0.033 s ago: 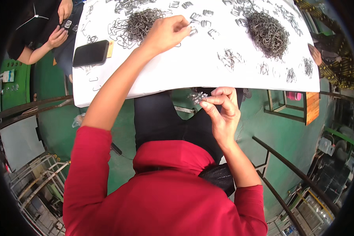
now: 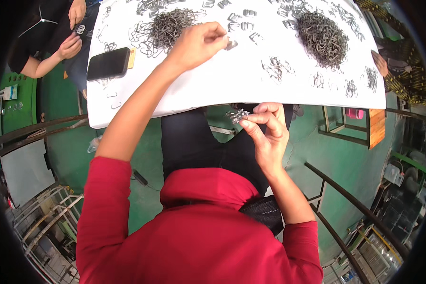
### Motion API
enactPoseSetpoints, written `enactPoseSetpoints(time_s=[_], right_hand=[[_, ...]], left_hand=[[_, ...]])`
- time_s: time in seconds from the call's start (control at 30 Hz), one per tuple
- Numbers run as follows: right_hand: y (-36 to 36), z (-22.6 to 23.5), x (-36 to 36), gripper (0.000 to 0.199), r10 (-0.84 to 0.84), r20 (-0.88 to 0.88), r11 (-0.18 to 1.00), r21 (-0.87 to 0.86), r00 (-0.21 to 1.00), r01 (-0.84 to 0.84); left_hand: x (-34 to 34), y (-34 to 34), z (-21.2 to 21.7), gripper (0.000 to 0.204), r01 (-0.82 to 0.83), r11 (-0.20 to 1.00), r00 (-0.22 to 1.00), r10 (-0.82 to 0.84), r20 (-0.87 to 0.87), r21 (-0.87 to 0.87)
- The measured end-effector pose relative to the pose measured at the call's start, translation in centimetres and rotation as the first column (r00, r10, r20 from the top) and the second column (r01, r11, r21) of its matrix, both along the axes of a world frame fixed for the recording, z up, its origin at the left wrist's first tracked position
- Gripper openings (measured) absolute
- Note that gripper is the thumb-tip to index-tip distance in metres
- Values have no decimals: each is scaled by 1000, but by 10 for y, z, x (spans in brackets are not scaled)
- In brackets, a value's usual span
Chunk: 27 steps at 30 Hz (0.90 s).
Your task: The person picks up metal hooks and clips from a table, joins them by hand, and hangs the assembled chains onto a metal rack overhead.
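Observation:
My left hand (image 2: 196,45) reaches out over the white table (image 2: 232,87), its fingertips pinched on a small bent metal clip (image 2: 230,44) lying among other loose clips. My right hand (image 2: 267,130) stays close to my body, just below the table's near edge, and holds a small bunch of metal clips (image 2: 236,115) between thumb and fingers. A tangled heap of wire clips (image 2: 168,26) lies just left of my left hand. A second, larger heap (image 2: 323,35) sits at the far right of the table.
A black phone (image 2: 108,63) lies at the table's left edge. Another person's hands (image 2: 71,45) work at the top left corner; another person's hand (image 2: 379,60) shows at the right edge. Metal rails (image 2: 345,194) and green floor lie below.

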State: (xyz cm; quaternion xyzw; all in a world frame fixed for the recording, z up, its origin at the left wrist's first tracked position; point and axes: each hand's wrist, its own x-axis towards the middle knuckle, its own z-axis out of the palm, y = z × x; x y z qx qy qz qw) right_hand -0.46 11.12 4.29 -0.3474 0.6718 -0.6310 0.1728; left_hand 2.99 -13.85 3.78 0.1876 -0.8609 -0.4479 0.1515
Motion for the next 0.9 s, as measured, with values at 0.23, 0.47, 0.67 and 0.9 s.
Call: enactPoseSetpoints(time_s=[0.23, 0.47, 0.67, 0.9], right_hand=[[-5, -6, 2, 12, 41, 28, 999, -24, 999, -41], [-9, -4, 5, 11, 65, 66, 998, 8, 996, -66], [-11, -15, 3, 16, 171, 8, 980, 103, 985, -171], [-54, -11, -57, 20, 211, 3, 934, 294, 978, -202]], left_hand=[[58, 59, 39, 23, 139, 783, 958, -261, 118, 607], [65, 72, 51, 31, 159, 746, 955, -282, 90, 647], [70, 78, 46, 24, 163, 815, 971, -232, 56, 557], [86, 94, 30, 25, 105, 927, 990, -131, 48, 360]])
